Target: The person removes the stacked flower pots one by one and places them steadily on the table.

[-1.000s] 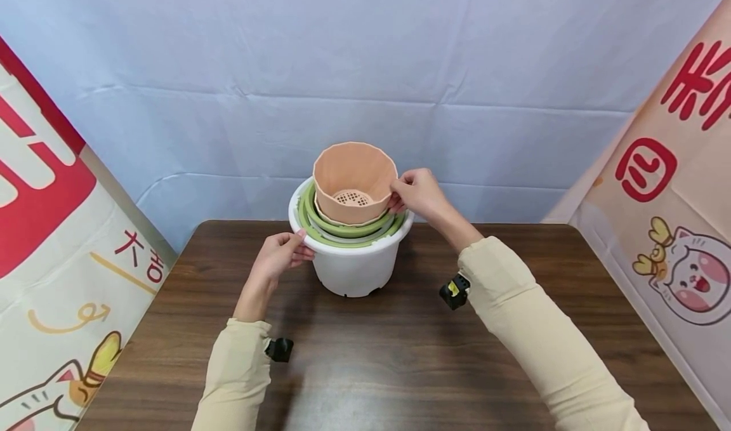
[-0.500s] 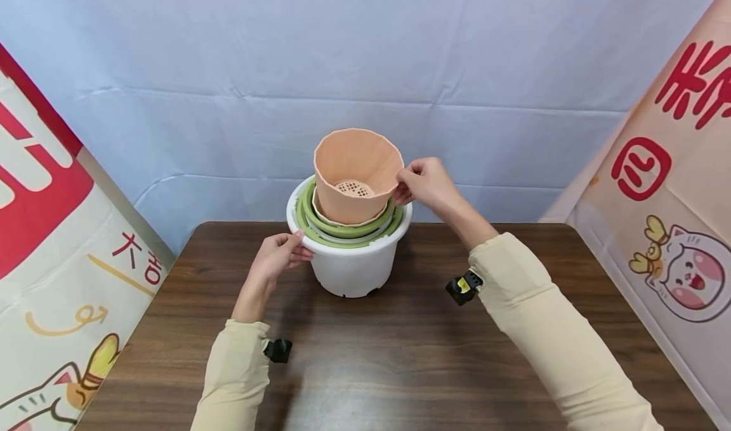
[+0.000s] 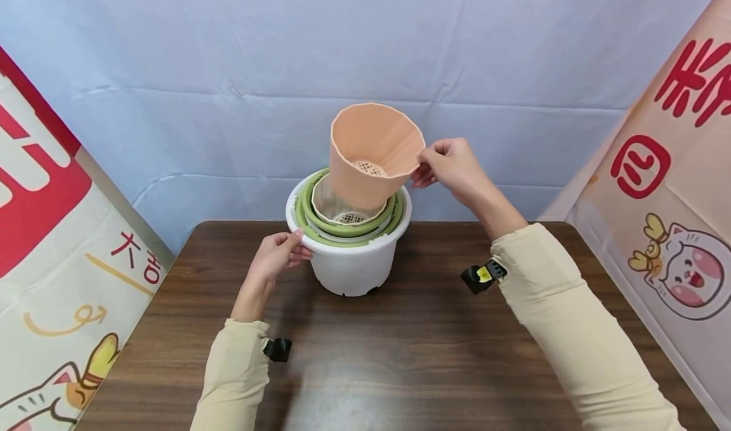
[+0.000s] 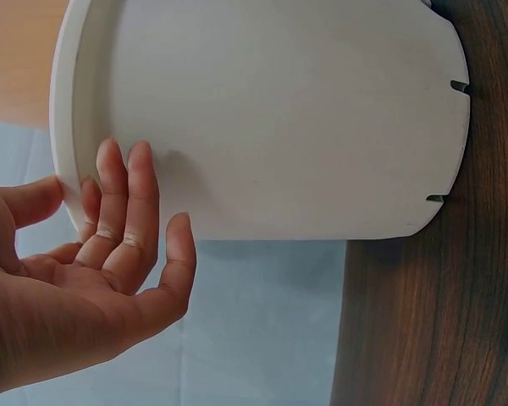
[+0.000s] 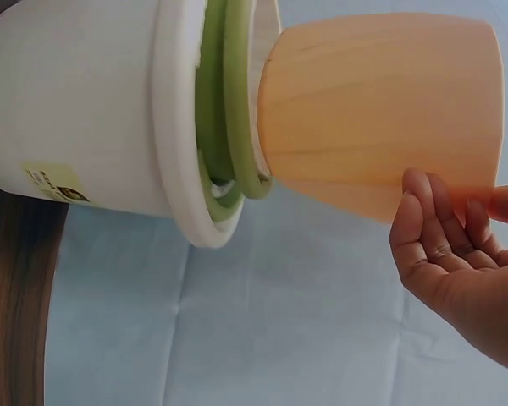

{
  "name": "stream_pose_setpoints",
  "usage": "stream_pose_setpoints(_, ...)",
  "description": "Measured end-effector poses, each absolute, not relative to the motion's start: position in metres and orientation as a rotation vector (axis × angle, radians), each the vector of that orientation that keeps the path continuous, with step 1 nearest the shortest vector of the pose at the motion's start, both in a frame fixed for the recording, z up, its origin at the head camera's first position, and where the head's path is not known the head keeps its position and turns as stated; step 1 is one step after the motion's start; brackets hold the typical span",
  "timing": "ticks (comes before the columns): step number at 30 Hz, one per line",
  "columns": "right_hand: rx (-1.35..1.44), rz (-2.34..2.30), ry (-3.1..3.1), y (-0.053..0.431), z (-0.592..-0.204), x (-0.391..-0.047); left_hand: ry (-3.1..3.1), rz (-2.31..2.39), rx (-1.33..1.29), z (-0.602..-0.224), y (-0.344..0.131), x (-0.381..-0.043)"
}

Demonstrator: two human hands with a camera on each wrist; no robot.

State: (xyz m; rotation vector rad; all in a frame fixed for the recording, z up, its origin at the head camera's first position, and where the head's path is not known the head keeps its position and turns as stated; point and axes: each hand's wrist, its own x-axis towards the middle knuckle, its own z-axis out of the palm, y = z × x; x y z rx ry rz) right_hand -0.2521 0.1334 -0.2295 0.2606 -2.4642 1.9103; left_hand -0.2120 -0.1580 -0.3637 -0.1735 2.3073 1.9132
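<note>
My right hand [image 3: 451,167] pinches the rim of an orange flower pot [image 3: 368,183], thumb on one side and fingers on the other. In the head view this pot tilts above a nest of pots, its base overlapping a cream pot [image 3: 324,201] with a holed bottom. Around the cream one sit green-rimmed pots [image 3: 342,231], all inside a large white flower pot [image 3: 354,269]. My left hand [image 3: 276,254] pinches the white pot's rim at the left. Seen from the left wrist, the thumb lies over the rim [image 4: 65,127] and the fingers are curled beneath it.
The white pot stands near the back edge of a dark wooden table [image 3: 365,355]. A pale blue cloth [image 3: 274,101] hangs behind it. Printed banners stand at the left [image 3: 51,240] and right [image 3: 668,228].
The right hand has raised the orange pot up and to the right, out of the nest, uncovering the cream pot's inside. The left hand keeps its place on the white rim.
</note>
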Motion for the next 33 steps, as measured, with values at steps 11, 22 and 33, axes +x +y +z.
stream_pose_setpoints(11,0.232,1.896,-2.372,0.156,-0.223,-0.25,2.299,1.916,-0.154,-0.361,-0.157,-0.211)
stream_pose_setpoints(22,0.13,1.73,-2.446,0.197,-0.23,-0.248,2.288,1.922,-0.15,-0.361,-0.156,-0.21)
stream_pose_setpoints(33,0.019,1.709,-2.495,0.231,-0.252,-0.248,2.283,1.926,-0.16,-0.359,-0.156,-0.208)
